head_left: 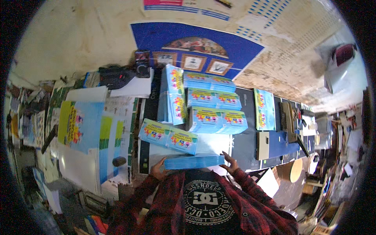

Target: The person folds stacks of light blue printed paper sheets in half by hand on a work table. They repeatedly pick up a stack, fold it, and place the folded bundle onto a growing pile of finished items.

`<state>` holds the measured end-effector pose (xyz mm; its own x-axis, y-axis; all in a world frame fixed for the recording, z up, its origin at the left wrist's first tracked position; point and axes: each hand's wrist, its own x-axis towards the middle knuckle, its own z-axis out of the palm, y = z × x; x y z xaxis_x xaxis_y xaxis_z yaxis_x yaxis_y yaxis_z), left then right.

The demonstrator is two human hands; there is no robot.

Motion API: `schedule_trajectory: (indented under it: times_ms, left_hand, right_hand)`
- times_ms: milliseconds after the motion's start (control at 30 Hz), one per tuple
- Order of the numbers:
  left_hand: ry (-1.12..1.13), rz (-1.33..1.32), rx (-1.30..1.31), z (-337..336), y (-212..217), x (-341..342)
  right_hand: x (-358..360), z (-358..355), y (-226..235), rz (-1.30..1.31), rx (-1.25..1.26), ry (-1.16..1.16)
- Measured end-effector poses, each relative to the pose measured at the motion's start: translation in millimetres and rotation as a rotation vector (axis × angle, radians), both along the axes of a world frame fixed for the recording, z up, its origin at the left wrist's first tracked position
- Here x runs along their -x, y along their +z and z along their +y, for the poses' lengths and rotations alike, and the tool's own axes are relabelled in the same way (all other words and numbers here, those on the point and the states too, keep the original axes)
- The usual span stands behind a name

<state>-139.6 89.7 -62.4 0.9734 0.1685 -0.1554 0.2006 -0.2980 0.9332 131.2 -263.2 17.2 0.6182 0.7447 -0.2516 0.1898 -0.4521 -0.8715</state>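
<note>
A stack of light blue booklets [194, 161] stands on edge at the table's front, close to my body. At its left end my left hand [158, 169] presses with the fingers. My right hand [230, 163] holds the opposite end, thumb and fingers around the corner. Just behind lies a smaller pile of booklets [169, 136] with colourful covers, set at a slant. Beyond it are several neat piles of the same booklets [217, 119], with a tall upright-laid pile [172, 96] at their left.
Large printed sheets [80, 127] cover the left side, with a small dark object [119, 161] on them. To the right lie another booklet pile [265, 109], a blue-and-cream board [272, 145] and a long tan tool [289, 122]. A blue poster [156, 35] hangs on the wall.
</note>
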Motion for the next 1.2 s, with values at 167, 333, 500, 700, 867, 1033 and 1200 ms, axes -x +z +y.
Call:
schedule_trajectory:
  times_ms: [167, 333, 500, 700, 867, 1033, 1200]
  left_hand:
    - [0.354, -0.185, -0.056, -41.3, 33.6, -23.0]
    - [0.279, -0.009, 0.199, -37.9, 10.4, -10.7]
    - [0.304, -0.163, 0.012, -35.7, -10.9, 7.1]
    - [0.123, 0.027, -0.434, -24.3, 65.6, -10.8]
    - [-0.011, 0.067, -1.016, -43.3, 63.4, -58.1]
    - [-0.152, -0.043, -0.948, -57.4, 55.7, -85.2]
    - [-0.157, -0.153, -0.975, -49.0, 71.1, -74.2]
  right_hand:
    - [32.4, 22.9, -21.6, -0.112, -0.198, -0.143]
    - [23.0, 14.6, -4.6, 0.224, -0.081, -0.228]
    - [34.7, 14.0, -7.7, 0.078, -0.031, -0.124]
    - [28.3, 13.3, -26.8, 0.144, -0.072, -0.165]
    - [21.1, 5.4, -42.2, 0.058, -0.038, -0.147]
    - [7.0, 18.8, -36.2, -0.264, 0.212, -0.025]
    - [5.7, 20.6, -37.6, -0.373, 0.152, -0.041]
